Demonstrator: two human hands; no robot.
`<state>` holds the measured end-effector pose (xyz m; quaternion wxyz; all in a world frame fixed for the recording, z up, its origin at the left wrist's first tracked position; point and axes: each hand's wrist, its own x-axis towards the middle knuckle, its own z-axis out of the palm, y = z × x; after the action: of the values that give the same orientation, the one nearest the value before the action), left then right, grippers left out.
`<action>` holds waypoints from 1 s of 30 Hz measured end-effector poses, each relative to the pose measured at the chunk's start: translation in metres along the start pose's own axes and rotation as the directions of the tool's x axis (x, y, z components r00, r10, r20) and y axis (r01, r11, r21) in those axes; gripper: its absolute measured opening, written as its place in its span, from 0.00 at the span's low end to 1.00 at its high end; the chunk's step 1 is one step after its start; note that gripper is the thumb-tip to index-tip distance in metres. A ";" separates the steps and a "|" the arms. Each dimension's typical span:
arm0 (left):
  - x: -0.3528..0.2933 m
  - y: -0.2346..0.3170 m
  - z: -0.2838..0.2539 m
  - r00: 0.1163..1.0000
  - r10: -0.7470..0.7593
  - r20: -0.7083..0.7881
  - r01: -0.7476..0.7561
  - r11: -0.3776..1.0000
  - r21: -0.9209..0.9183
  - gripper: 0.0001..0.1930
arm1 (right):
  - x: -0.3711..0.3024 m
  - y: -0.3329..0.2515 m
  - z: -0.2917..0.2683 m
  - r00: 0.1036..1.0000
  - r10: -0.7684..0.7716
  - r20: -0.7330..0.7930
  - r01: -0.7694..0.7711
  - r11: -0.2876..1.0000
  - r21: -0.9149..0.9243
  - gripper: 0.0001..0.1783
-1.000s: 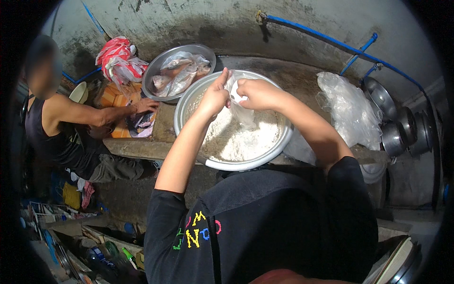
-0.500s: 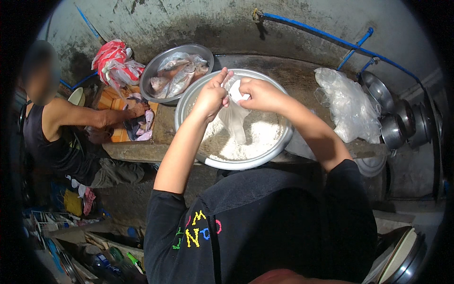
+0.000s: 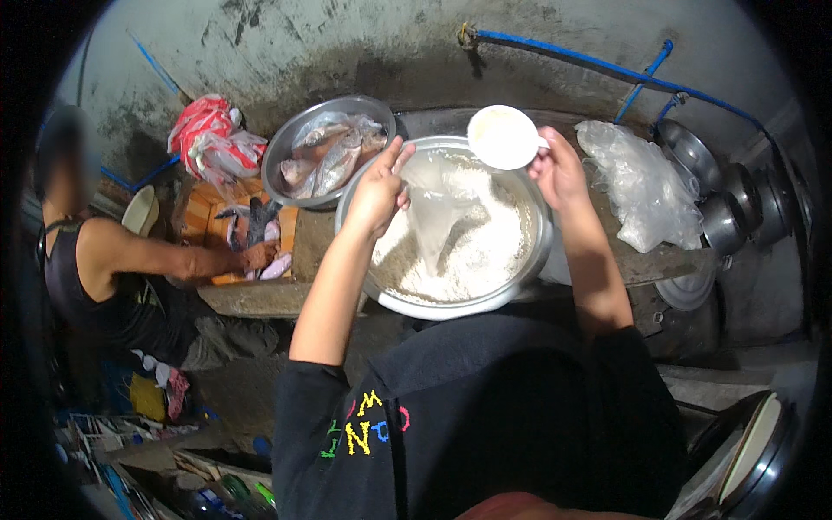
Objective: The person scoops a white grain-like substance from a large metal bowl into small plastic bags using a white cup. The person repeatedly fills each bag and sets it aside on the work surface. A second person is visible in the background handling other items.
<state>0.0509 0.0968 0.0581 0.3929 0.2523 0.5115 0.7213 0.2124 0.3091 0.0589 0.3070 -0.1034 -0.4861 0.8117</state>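
A large grey basin (image 3: 426, 308) of white powder like flour (image 3: 498, 234) stands on the counter in front of me. Over it hangs a thin clear plastic bag (image 3: 431, 212), its top gripped by my left hand (image 3: 379, 195), with the index finger pointing up. Off the basin's far right rim, my right hand (image 3: 560, 170) has a white cup (image 3: 502, 139) by its handle. The cup's round opening faces up toward me, and its inside looks whitish. Whether anything is inside the bag I cannot tell.
A metal bowl of fish (image 3: 334, 160) stands behind the basin, beside a red-and-white plastic bag (image 3: 208, 139). On the left a person (image 3: 130, 251) handles fish on a wooden board (image 3: 198, 217). Clear plastic bags (image 3: 637, 182) and metal pots (image 3: 724, 221) lie right.
My right hand has drawn away from the bag's mouth to the right, bringing the cup into full view. My left hand still holds the bag, which now hangs wider.
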 end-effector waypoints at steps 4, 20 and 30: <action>-0.017 0.009 -0.005 0.999 0.035 -0.006 -0.035 0.999 -0.004 0.38 | -0.025 0.029 -0.018 0.966 0.107 -0.237 -0.185 0.922 -0.340 0.08; -0.038 0.032 -0.023 0.989 0.013 0.149 -0.005 0.998 -0.060 0.39 | -0.054 0.020 0.042 0.953 0.007 0.302 0.234 0.615 -0.753 0.10; -0.036 0.023 0.019 0.975 -0.017 0.219 0.003 0.998 0.064 0.39 | -0.042 0.059 -0.001 0.954 0.280 0.102 -0.182 0.818 -0.546 0.50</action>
<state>0.0786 0.0738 0.0879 0.4425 0.3403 0.4888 0.6704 0.2221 0.2645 0.0026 0.1207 -0.1696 -0.7002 0.6829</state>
